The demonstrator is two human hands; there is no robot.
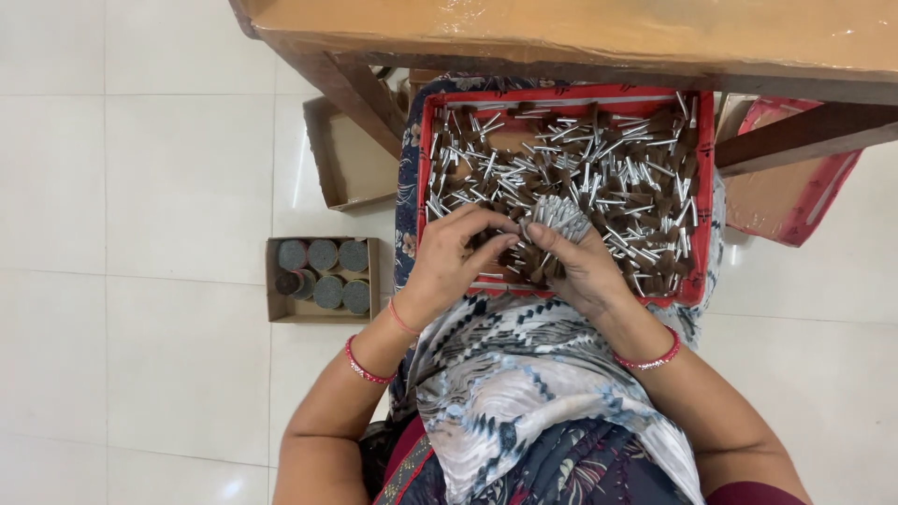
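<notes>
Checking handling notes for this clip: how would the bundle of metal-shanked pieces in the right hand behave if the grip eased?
The bundle in the right hand would probably splay: separate, unbound pieces. Smooth round shanks look slippery and apt to roll. Likely stiff; pieces in the red tray lie straight.

Desk (580, 37) edge overhangs tray (707, 187) far side; small box (323, 279) sits left on floor (140, 187), open floor around it.

The red tray's (706, 187) near rim hides beneath both hands; the wooden table (580, 37) is cropped above.

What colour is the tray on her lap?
Red tray, seen in the head view, under both hands.
</notes>
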